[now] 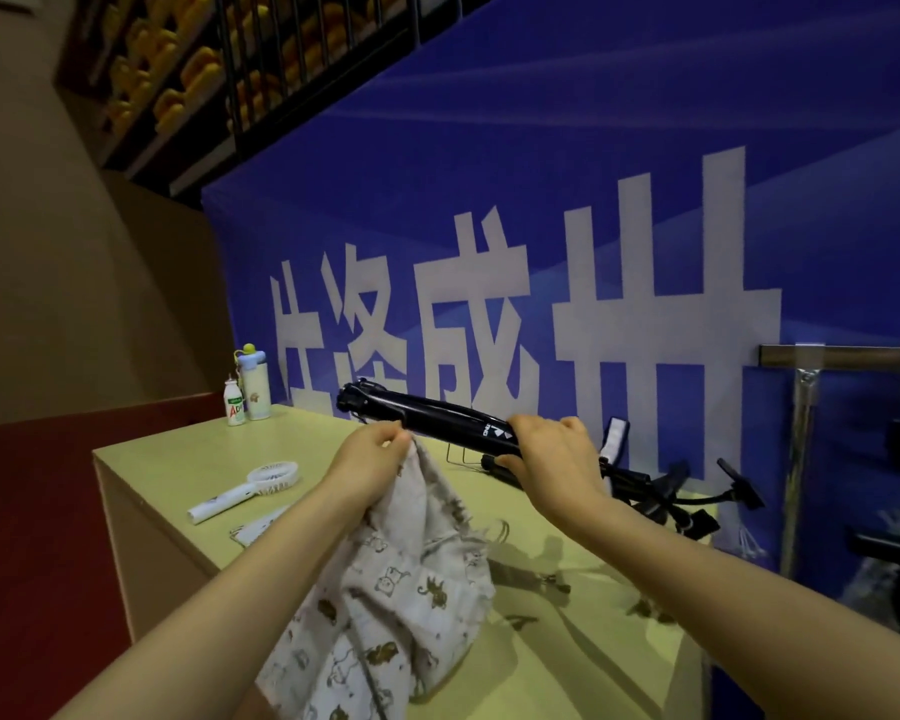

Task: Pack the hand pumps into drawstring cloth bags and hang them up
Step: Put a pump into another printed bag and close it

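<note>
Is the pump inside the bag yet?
Out: right hand holds the pump fully exposed above the bag, whose top the left hand pinches.

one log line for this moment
left hand pinches cloth bag top | right hand holds hand pump over table | pump not yet bagged

A white fan [261, 485] is laid on the pale table [178, 454]; at its eleven o'clock a small bottle [235, 406] and a flask [256, 389] are stood beside a blue banner [593, 148].
</note>
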The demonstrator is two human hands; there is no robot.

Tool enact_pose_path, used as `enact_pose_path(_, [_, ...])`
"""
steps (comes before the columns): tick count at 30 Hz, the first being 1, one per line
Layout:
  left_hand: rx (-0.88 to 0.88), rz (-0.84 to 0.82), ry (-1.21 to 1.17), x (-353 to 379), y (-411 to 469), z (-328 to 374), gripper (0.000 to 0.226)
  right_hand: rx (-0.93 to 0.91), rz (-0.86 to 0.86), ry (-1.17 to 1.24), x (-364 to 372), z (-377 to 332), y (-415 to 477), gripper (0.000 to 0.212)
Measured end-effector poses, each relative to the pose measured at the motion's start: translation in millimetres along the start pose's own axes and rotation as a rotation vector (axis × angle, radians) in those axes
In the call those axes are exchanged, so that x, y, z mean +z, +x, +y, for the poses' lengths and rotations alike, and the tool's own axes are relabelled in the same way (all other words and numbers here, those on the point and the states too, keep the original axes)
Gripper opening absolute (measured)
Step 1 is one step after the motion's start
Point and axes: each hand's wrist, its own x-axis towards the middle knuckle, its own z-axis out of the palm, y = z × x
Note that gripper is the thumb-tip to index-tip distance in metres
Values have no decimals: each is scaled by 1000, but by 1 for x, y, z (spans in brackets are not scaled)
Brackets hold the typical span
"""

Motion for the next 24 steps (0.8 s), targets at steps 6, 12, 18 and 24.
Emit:
enact_pose_path(6, [-148,220,-85,-20,16,-28,31,-2,78,7,-5,10,11,26])
enact_pose_path(12, [-277,382,-158,-47,34,-58,30,-117,310,4,-23,15,25,26])
enact_pose_path(18, [-368,500,-349,-69,44,-85,24,-281,313,-18,-14,9,16,34])
enact_pose_path(24, [-311,550,-183,-95,20,-60,23,-490,332,-129,-7,-4,9,41])
